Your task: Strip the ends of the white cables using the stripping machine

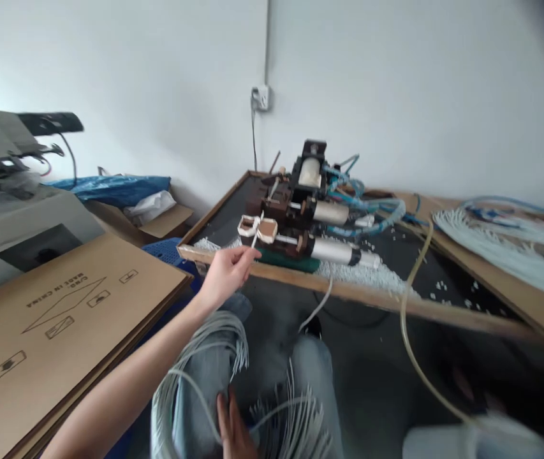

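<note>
Wire [254,242], thin and white, is pinched between the fingertips of my left hand [226,271], its tip raised to the white clamp [257,227] at the near end of a small pneumatic machine [307,210]. That machine sits on a dark, wood-framed surface [348,292], with white scraps [372,275] heaped just beside its silver cylinders and blue hoses [372,207] trailing off behind it. My right hand [233,427] rests low on my lap, fingers pressed together and laid flat on a looped bundle of white wires [205,370] that fans across my jeans. Flattened cardboard [61,312] lies to my left, near a grey machine [18,223]. More cut white wires [506,245] lie spread on the far right of the surface, well apart from both hands.
</note>
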The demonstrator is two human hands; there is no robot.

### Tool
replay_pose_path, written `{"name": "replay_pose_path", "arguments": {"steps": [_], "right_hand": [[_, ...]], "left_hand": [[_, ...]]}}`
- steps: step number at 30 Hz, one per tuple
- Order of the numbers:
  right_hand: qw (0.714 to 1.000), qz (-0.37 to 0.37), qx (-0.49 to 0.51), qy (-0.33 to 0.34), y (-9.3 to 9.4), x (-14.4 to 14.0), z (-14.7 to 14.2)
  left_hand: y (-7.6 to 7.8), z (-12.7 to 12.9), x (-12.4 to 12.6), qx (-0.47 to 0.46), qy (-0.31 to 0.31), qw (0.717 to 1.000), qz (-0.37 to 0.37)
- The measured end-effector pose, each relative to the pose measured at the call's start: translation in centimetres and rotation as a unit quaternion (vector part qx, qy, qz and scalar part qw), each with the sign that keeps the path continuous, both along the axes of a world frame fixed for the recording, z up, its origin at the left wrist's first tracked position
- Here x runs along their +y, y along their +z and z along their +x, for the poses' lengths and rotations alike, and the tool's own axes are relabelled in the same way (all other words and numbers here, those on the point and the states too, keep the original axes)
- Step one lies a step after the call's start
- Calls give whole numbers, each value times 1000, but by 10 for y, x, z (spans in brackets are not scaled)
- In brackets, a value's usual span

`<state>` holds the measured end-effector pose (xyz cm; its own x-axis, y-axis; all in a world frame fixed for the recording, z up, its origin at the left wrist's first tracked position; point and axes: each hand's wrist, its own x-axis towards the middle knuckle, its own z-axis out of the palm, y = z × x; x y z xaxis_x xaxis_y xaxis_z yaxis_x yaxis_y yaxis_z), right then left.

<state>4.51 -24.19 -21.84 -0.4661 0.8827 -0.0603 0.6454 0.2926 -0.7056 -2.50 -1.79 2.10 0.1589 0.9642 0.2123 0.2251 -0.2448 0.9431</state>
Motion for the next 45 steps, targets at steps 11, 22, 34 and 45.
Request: {"name": "replay_pose_path", "arguments": {"steps": [11,22,34,45], "right_hand": [[997,-34,53,-34,13,-10,3],[993,11,59,-105,24,-38,32],[997,-36,71,-15,30,-46,44],[987,-76,140,-22,60,-66,31]], "left_hand": [[33,3,-96,144,-160,976,39],[-57,-124,-127,296,197,932,-70],[-140,-105,-181,-146,173,900,-373],[-126,-75,-167,-180,125,907,-361]]}}
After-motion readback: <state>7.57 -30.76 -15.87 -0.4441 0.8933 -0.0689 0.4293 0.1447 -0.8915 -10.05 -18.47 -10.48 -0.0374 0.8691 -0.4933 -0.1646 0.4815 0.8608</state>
